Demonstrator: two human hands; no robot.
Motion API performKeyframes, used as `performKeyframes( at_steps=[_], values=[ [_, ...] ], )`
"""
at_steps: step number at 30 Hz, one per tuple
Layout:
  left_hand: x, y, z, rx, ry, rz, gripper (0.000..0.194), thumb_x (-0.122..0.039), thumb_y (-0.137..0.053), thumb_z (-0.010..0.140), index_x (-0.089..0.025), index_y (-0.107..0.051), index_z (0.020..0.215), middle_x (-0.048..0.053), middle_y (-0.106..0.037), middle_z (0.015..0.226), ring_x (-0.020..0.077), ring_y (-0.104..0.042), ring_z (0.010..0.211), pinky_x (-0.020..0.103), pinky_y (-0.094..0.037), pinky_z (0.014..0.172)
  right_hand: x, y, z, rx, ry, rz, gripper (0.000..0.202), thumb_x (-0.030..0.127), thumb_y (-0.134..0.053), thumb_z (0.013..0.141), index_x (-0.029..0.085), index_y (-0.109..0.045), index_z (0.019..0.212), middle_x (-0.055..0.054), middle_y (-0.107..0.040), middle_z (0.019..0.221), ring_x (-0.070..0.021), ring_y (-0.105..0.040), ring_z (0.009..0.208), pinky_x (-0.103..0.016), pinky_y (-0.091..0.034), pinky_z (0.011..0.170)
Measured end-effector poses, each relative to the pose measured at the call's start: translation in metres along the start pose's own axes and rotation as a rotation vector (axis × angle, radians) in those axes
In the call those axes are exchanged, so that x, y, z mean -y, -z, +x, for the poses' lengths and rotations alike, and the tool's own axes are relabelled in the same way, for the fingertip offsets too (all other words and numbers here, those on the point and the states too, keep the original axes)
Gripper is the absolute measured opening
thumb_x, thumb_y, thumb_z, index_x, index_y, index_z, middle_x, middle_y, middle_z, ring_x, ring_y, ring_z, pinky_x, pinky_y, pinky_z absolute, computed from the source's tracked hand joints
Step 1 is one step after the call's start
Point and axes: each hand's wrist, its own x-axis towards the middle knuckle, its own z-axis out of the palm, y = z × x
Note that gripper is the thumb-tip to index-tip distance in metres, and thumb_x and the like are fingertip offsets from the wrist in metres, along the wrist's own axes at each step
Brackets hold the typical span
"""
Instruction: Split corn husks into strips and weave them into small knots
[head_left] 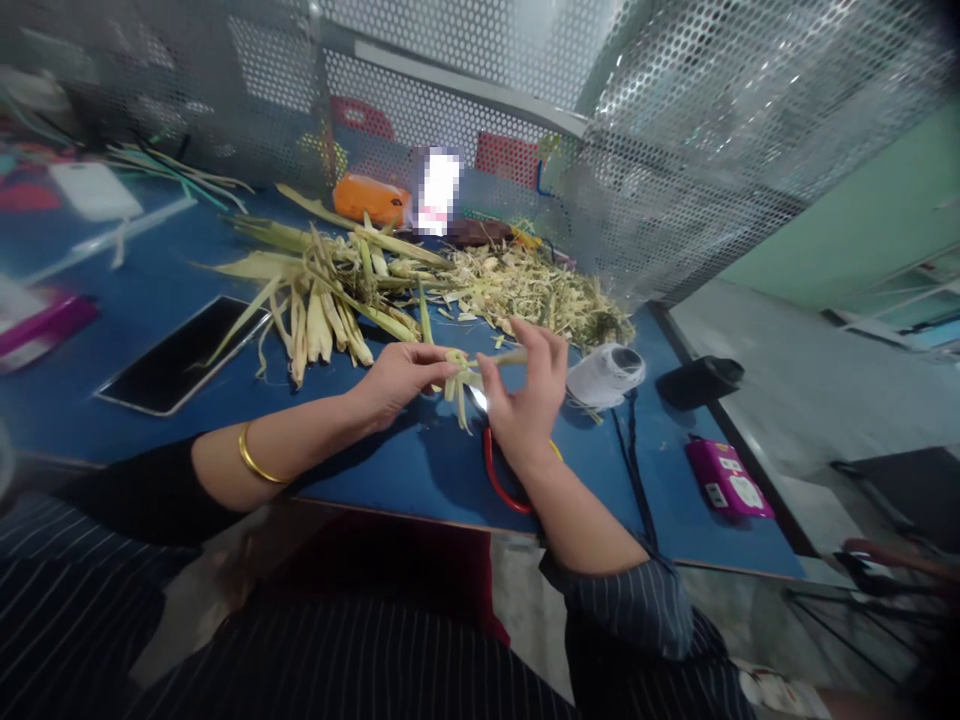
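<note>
My left hand (401,380) pinches a small knotted bundle of pale green husk strips (456,362) between thumb and fingertips, its loose ends hanging down. Close beside it, my right hand (529,395) has its thumb and bent fingers around a strip (510,357) running out from that bundle. Scissors with a red and yellow handle (491,478) lie on the table partly beneath my right hand, their blades mostly hidden. A bunch of husks (319,325) rests left of the hands, and a heap of shredded scraps (532,285) lies beyond them.
Right of my hands are a white thread spool (600,375), a black cylinder (697,382) and a purple packet (727,480). A dark tablet or phone (184,355) lies left on the blue table (382,460). Behind stand an orange packet (371,200), a bright screen (439,190) and a perforated metal panel (465,60).
</note>
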Motion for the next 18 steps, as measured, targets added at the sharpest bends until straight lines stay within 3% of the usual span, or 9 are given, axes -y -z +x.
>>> performKeyframes(
  at_steps=[2,4,8,12,18],
  values=[
    [-0.002,0.000,-0.003,0.045,-0.022,0.079,0.020,-0.028,-0.077,0.066,-0.015,-0.078,0.081,0.001,-0.064,0.065,0.0082,-0.047,0.055,0.022,-0.037,0.052,-0.001,0.006,0.004,0.081,0.203,-0.144,0.031,0.024,-0.059,0.086,0.026,-0.061,0.117,-0.011,-0.061,0.117,-0.0274,-0.052,0.114,-0.046,-0.036,0.098],
    [-0.003,0.000,-0.005,0.088,-0.045,0.133,0.015,-0.027,-0.076,0.066,-0.015,-0.077,0.075,0.001,-0.062,0.063,0.0084,-0.045,0.055,0.022,-0.035,0.052,-0.004,0.008,0.008,0.209,0.368,-0.226,0.028,0.018,-0.054,0.088,0.031,-0.064,0.111,-0.006,-0.065,0.110,-0.0246,-0.053,0.113,-0.047,-0.030,0.105],
    [-0.002,0.003,-0.005,0.142,-0.059,0.214,0.012,-0.027,-0.072,0.069,-0.016,-0.076,0.070,0.000,-0.058,0.058,0.0088,-0.042,0.055,0.022,-0.031,0.051,-0.014,0.006,0.012,0.412,0.573,-0.290,0.025,0.015,-0.048,0.092,0.028,-0.065,0.104,-0.001,-0.069,0.093,-0.0172,-0.058,0.090,-0.043,-0.026,0.109],
    [0.000,0.005,-0.004,0.193,-0.026,0.243,0.013,-0.026,-0.069,0.069,-0.016,-0.076,0.068,0.000,-0.055,0.055,0.0089,-0.038,0.053,0.022,-0.026,0.049,-0.017,0.007,0.014,0.490,0.631,-0.311,0.025,0.015,-0.043,0.094,0.024,-0.066,0.097,-0.002,-0.068,0.086,-0.0151,-0.056,0.079,-0.041,-0.027,0.109],
    [-0.002,0.006,-0.004,0.222,-0.003,0.229,0.014,-0.028,-0.068,0.071,-0.016,-0.076,0.072,0.002,-0.060,0.060,0.0093,-0.043,0.055,0.022,-0.031,0.052,-0.013,0.004,0.009,0.389,0.512,-0.268,0.020,0.021,-0.047,0.092,0.021,-0.066,0.084,-0.001,-0.065,0.075,-0.0149,-0.055,0.074,-0.038,-0.033,0.102]
  ],
)
